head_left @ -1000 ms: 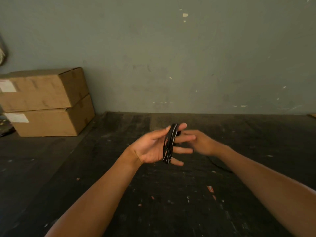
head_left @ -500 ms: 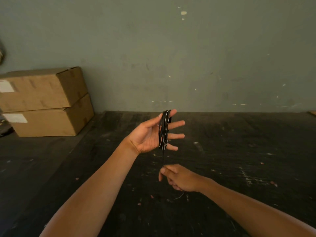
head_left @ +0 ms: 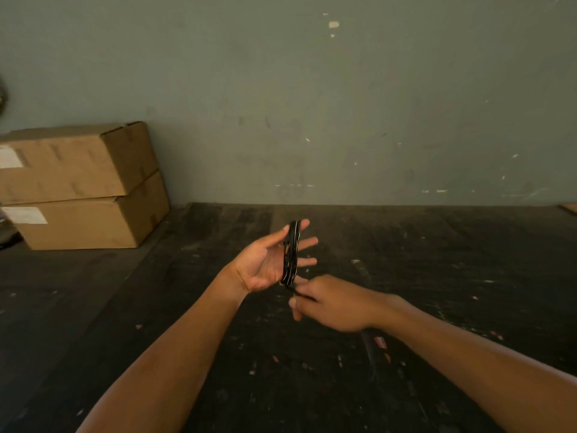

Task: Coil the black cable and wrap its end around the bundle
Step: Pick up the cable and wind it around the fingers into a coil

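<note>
Right hand grip: fingers pinched on the loose end of the black cable, just below the coil, centre frame. Left hand grip: open, palm up, fingers spread, coil looped around them and standing upright. Both hands are held above the dark scuffed worktop. Two stacked cardboard boxes sit at left of frame against the grey-green wall.

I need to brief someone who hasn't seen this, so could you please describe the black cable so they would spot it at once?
Above the dark floor, find the open left hand. Around its spread fingers runs the black cable, a narrow upright coil, its tail pinched in the right hand.
</note>
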Motion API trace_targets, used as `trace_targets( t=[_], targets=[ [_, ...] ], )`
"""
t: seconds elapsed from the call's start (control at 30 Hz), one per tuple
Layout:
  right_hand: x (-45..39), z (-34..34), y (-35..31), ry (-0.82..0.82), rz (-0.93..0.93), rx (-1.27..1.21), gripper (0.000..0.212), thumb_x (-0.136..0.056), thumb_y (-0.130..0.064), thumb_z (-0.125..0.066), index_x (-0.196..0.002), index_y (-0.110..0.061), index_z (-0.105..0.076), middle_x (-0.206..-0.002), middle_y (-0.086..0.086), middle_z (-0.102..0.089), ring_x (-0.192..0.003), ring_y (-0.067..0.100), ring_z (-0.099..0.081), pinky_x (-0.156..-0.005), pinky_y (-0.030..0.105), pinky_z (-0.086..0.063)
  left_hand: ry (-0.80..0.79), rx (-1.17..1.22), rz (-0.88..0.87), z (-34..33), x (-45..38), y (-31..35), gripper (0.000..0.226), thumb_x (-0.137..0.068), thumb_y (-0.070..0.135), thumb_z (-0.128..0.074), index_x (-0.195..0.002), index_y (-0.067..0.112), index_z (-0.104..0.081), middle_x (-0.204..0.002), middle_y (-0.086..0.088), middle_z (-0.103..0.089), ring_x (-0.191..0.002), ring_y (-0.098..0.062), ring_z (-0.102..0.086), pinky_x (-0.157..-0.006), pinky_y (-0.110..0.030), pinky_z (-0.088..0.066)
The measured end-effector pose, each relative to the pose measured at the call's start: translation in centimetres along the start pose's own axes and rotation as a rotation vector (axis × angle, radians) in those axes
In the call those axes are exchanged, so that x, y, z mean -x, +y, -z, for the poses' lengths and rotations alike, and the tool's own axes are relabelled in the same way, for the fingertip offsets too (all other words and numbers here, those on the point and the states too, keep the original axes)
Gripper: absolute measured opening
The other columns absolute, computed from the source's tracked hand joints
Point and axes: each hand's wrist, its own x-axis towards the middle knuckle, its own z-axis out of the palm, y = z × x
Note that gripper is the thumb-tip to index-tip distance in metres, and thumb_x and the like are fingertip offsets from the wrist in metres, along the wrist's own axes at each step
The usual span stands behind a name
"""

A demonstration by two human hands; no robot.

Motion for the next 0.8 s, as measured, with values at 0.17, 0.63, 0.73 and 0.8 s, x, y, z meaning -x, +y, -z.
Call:
trace_targets(
  t=[0.17,0.63,0.73,0.8],
  targets=[
    [0.0,5.1,-0.3,0.077,-0.003,0.166,0.021,-0.099,-0.029,-0.053,-0.080,-0.027,-0.063,-0.061,-0.012,-0.054,-0.051,-0.002,-0.051,-0.056,0.021,-0.037,-0.055,-0.036,0.043,0.4,0.3,-0.4,0.043,-0.091,0.037,-0.056,-0.133,0.026,-0.063,-0.132,-0.013,-0.064,-0.111,-0.035,-0.066,-0.093,-0.065,-0.048],
    [-0.1,11.7,2.3,0.260,0.025,0.131,0.016,-0.096,-0.022,-0.058,-0.102,-0.017,-0.071,-0.087,-0.016,-0.063,-0.081,-0.009,-0.055,-0.073,0.011,-0.039,-0.225,-0.211,0.248,-0.4,1.5,-0.9,0.048,-0.087,0.041,-0.063,-0.134,0.031,-0.062,-0.148,-0.007,-0.051,-0.140,-0.042,-0.039,-0.110,-0.074,-0.019],
    [-0.2,11.3,3.0,0.309,0.056,0.107,0.014,-0.096,-0.022,-0.059,-0.103,-0.020,-0.071,-0.089,-0.019,-0.064,-0.084,-0.011,-0.057,-0.072,0.003,-0.038,-0.237,-0.179,0.258,-0.5,1.9,-1.0,0.055,-0.084,0.040,-0.070,-0.137,0.028,-0.059,-0.151,-0.010,-0.047,-0.140,-0.044,-0.037,-0.110,-0.073,-0.020],
    [-0.2,11.0,3.4,0.349,0.065,0.077,0.015,-0.096,-0.020,-0.057,-0.104,-0.019,-0.070,-0.090,-0.020,-0.064,-0.085,-0.012,-0.058,-0.074,0.004,-0.040,-0.281,-0.115,0.247,-0.7,2.1,-1.3,0.056,-0.086,0.039,-0.069,-0.140,0.027,-0.056,-0.155,-0.013,-0.041,-0.142,-0.046,-0.033,-0.109,-0.073,-0.023]
  ],
)
